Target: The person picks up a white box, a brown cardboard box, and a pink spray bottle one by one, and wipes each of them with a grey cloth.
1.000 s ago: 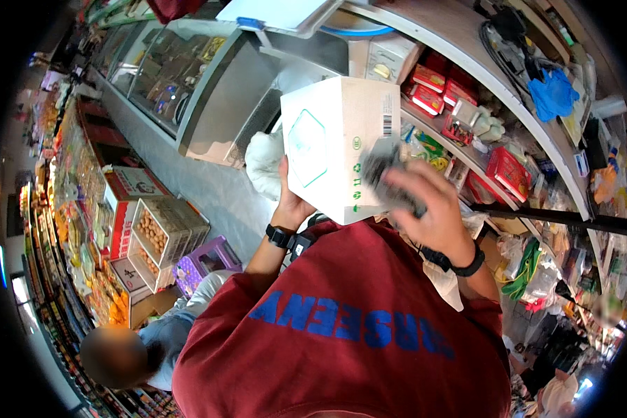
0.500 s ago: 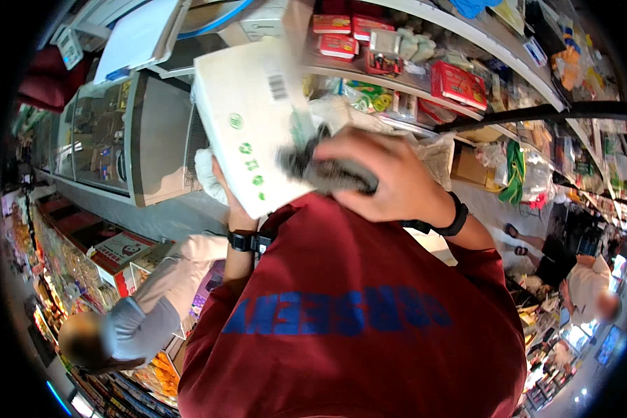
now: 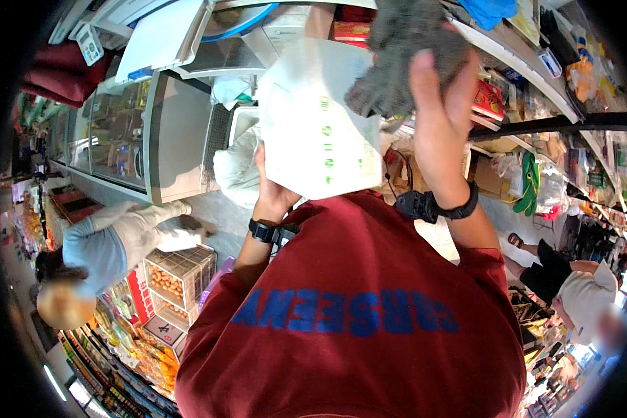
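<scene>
A white cardboard box (image 3: 303, 122) with green printed marks is tilted in front of my chest. My left hand (image 3: 275, 189) grips its lower left corner, the fingers partly hidden behind it. In my right hand (image 3: 442, 122) is a dark grey cloth (image 3: 407, 59), bunched between thumb and fingers. The cloth overlaps the box's upper right side; whether it touches cannot be told. Black bands circle both my wrists.
Shelves with red boxes (image 3: 490, 101) and packets run along the upper right. A glass-fronted cabinet (image 3: 177, 139) stands at left beside a whitish plastic bag (image 3: 237, 174). Lower left are racks of eggs (image 3: 167, 282) and a person (image 3: 115, 240); another person (image 3: 582, 285) is far right.
My right hand has swung up and to the right with the cloth, away from the box's lower part. The box has shifted right and turned. The person at left has moved.
</scene>
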Motion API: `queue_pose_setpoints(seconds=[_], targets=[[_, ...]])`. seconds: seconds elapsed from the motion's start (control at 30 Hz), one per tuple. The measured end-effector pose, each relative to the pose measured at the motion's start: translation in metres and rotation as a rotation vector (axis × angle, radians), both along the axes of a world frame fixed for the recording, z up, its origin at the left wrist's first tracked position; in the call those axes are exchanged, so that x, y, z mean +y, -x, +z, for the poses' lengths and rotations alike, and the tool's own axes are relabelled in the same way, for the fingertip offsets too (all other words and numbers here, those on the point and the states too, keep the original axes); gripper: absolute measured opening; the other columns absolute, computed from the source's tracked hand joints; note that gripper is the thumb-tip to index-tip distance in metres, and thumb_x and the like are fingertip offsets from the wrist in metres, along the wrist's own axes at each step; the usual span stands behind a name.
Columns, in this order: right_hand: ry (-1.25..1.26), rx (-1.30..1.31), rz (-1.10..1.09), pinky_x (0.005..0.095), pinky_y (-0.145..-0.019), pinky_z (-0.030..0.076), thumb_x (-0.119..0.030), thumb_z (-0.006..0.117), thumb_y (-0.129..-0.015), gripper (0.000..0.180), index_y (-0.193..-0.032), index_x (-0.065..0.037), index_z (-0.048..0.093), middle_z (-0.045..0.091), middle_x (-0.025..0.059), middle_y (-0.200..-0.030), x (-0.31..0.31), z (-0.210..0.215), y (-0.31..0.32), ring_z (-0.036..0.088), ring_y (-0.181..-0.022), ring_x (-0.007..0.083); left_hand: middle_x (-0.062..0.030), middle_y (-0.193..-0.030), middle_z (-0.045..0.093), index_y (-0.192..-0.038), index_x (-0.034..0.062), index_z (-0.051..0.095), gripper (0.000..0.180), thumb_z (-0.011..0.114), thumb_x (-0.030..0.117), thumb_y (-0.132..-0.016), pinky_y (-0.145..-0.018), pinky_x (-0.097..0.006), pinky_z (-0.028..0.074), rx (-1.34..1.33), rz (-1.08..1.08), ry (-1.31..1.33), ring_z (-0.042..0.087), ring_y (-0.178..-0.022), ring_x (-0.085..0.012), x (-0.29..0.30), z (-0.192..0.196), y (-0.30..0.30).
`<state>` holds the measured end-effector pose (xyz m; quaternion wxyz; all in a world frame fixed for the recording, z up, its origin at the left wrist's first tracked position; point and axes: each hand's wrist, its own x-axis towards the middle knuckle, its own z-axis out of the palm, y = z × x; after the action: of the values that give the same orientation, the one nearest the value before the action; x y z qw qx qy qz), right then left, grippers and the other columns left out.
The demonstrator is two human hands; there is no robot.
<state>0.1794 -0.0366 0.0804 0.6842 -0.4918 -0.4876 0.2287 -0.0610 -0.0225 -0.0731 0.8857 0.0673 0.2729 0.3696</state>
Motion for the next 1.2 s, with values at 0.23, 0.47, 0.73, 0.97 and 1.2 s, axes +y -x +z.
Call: queue_pose_setpoints(seconds=[0.23,0.47,0.73,0.97,1.2], targets=[[-0.024,-0.554,0.316,0.0496,-0.113,0.032,-0.036,0.068,-0.087,0.051,-0.133,-0.014,0.06,0.051,0.0164,-0.141,-0.006,-0.019,-0.01,0.041,-0.136,0.0404,-0.0116,-0.149,0.048,-0.151,0.0165,0.041,0.083,0.034,0.076,-0.092,-0.104,-0.05,0.048,-0.019,-0.111,0.013,0.052,-0.132,-0.0317,0.001,0.012,-0.013],[-0.103,-0.73,0.227,0.0499,-0.101,0.046,-0.013,0.077,-0.072,0.024,-0.096,-0.014,0.074,0.065,0.0065,-0.121,-0.034,-0.014,-0.011,0.052,-0.124,0.0377,-0.0101,-0.148,0.048,-0.151,0.0175,0.04,0.083,0.033,0.075,-0.092,-0.103,-0.052,0.048,-0.031,-0.122,-0.017,0.053,-0.13,-0.0303,0.006,0.011,-0.019],[-0.312,-0.835,0.224,0.0419,-0.084,0.057,-0.006,0.073,-0.062,0.025,-0.084,-0.015,0.068,0.067,0.0027,-0.112,-0.063,-0.018,-0.022,0.062,-0.113,0.0322,-0.0121,-0.153,0.044,-0.154,0.0136,0.036,0.081,0.033,0.069,-0.095,-0.112,-0.051,0.04,0.032,-0.097,-0.062,0.048,-0.135,-0.0323,0.01,0.018,-0.016],[0.014,-0.682,-0.004,0.0464,-0.096,0.048,-0.011,0.072,-0.08,0.033,-0.113,-0.013,0.067,0.062,0.0152,-0.123,-0.027,-0.01,-0.029,0.059,-0.112,0.0417,-0.0136,-0.15,0.047,-0.153,0.0135,0.035,0.079,0.036,0.067,-0.096,-0.11,-0.05,0.043,0.024,-0.081,-0.128,0.051,-0.133,-0.033,0.012,0.01,-0.019],[-0.079,-0.799,0.169,0.0401,-0.081,0.057,-0.019,0.077,-0.078,0.034,-0.111,-0.019,0.073,0.062,0.0115,-0.119,-0.05,-0.036,-0.016,0.062,-0.095,0.033,-0.0164,-0.149,0.045,-0.152,0.0152,0.036,0.084,0.037,0.073,-0.092,-0.105,-0.054,0.047,-0.007,-0.098,-0.042,0.052,-0.131,-0.0367,0.012,0.006,-0.013]])
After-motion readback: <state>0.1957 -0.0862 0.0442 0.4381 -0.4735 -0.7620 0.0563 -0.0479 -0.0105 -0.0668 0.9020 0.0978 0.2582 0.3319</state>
